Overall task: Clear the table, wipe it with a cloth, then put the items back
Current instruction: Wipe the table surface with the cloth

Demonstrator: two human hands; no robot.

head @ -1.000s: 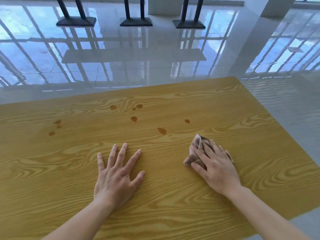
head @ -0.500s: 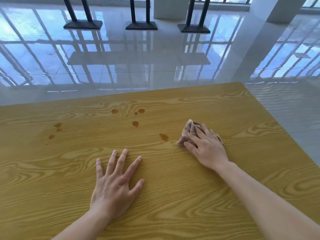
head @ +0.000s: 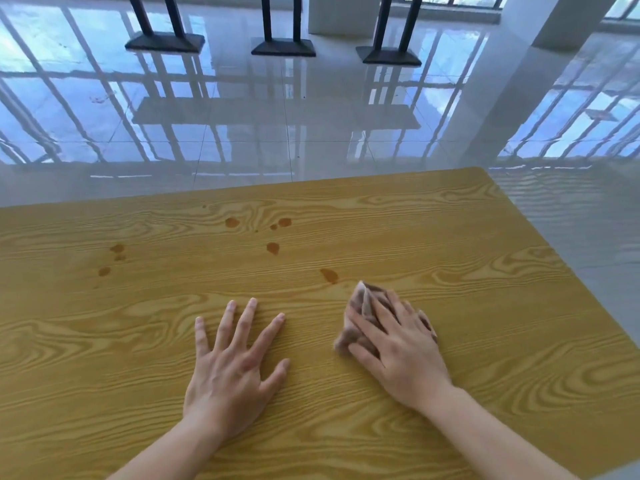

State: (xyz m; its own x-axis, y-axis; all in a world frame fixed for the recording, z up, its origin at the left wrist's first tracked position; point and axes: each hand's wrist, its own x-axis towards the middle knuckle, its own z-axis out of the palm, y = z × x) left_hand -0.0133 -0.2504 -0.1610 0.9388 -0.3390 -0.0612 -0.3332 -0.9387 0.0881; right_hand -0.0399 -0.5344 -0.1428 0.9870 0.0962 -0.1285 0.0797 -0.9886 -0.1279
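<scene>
Table (head: 450,237): yellow wood-grain top, looks like smooth laminate w/ a soft sheen, bold swirly grain. Brown stains (head: 329,275) sit on it, wet-looking, slightly glossy. Cloth (head: 369,299): soft brownish fabric, matt, crumpled, a bit fuzzy. Floor (head: 311,126): pale tiles, v. glossy, mirror-like, reflecting window bars. Stand bases (head: 283,48) at the far end: dark, matt, prob. metal.
</scene>
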